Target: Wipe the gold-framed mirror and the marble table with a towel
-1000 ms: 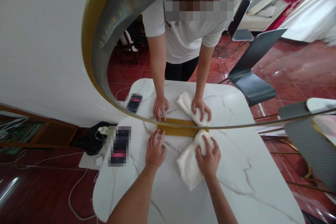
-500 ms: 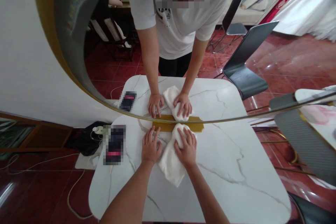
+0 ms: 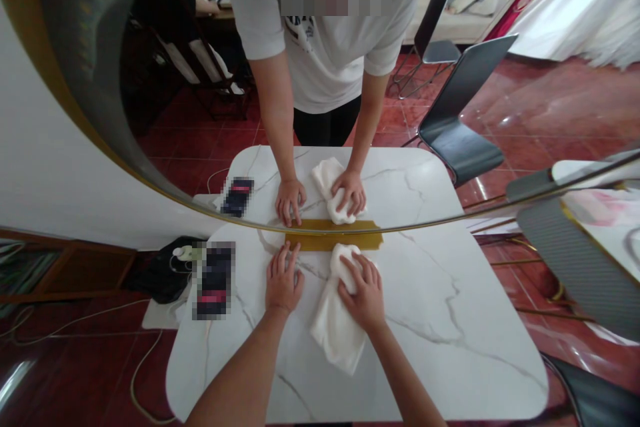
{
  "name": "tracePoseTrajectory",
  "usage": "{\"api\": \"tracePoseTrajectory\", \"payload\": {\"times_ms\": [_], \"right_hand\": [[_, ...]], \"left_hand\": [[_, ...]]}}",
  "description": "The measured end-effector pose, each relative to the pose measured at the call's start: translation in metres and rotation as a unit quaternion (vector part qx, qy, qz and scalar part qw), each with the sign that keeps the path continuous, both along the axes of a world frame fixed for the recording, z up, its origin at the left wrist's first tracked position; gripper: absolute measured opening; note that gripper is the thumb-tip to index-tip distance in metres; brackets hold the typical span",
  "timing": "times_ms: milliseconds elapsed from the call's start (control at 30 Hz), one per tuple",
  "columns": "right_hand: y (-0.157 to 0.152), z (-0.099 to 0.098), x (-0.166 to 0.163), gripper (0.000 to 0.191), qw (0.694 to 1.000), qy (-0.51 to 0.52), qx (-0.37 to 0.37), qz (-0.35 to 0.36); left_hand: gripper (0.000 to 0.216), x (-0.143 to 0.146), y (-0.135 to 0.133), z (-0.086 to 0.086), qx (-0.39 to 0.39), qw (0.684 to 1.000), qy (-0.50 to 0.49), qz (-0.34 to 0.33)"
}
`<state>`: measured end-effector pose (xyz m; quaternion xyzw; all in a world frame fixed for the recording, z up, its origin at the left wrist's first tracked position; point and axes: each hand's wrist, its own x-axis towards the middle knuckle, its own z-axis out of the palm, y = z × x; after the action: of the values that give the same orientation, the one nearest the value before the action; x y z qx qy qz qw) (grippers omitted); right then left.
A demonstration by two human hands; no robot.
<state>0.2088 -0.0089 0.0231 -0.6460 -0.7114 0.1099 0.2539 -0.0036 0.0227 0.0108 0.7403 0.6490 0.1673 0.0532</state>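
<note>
My left hand lies on the white marbled table with its fingers spread, the fingertips at the left end of a gold plate at the mirror's foot. Under my right hand is a folded white cloth. The fingers curve over its bunched upper end and press it to the tabletop, just in front of the gold plate. The cloth's loose end trails toward me. A large gold-rimmed mirror repeats both hands and the cloth.
A blurred-out phone with a cable lies at the table's left edge. Beyond that edge are a black bag and loose cords on the red floor. A grey ribbed chair stands at the right.
My right hand has drawn the cloth toward me and slightly right, away from the gold plate. My left hand stays on the table, and the view has shifted a little.
</note>
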Motion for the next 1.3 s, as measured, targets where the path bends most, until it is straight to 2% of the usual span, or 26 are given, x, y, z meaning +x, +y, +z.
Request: {"api": "tracePoseTrajectory", "payload": {"times_ms": [167, 267, 400, 567, 800, 1067, 1167, 1300], "right_hand": [[-0.018, -0.006, 0.048, 0.050, 0.990, -0.014, 0.011, -0.136], [-0.017, -0.008, 0.063, 0.048, 0.988, -0.025, 0.027, -0.150], [-0.010, -0.007, 0.064, 0.044, 0.990, -0.049, 0.026, -0.131], [-0.003, -0.003, 0.045, 0.041, 0.995, -0.061, 0.007, -0.075], [0.007, 0.003, -0.002, 0.051, 0.998, -0.052, 0.000, 0.022], [0.021, 0.005, -0.061, 0.047, 0.993, -0.006, -0.021, 0.116], [0.023, 0.007, -0.068, 0.046, 0.991, -0.007, -0.032, 0.131], [0.023, 0.009, -0.059, 0.047, 0.989, -0.001, -0.026, 0.144]], "left_hand": [[0.062, -0.001, 0.001, -0.002, 0.004, 1.000, -0.002, -0.008], [0.062, -0.001, 0.001, -0.003, 0.014, 1.000, -0.006, -0.009], [0.061, -0.001, 0.001, -0.003, 0.012, 1.000, -0.003, -0.009], [0.062, -0.001, 0.001, -0.002, 0.007, 1.000, 0.001, -0.002], [0.062, 0.000, 0.001, -0.002, 0.022, 1.000, -0.013, -0.008], [0.063, -0.001, -0.001, -0.002, 0.009, 1.000, -0.010, -0.008], [0.062, -0.001, 0.000, -0.002, 0.011, 1.000, -0.010, -0.013], [0.063, -0.002, 0.000, -0.003, 0.011, 1.000, -0.014, -0.012]]}}
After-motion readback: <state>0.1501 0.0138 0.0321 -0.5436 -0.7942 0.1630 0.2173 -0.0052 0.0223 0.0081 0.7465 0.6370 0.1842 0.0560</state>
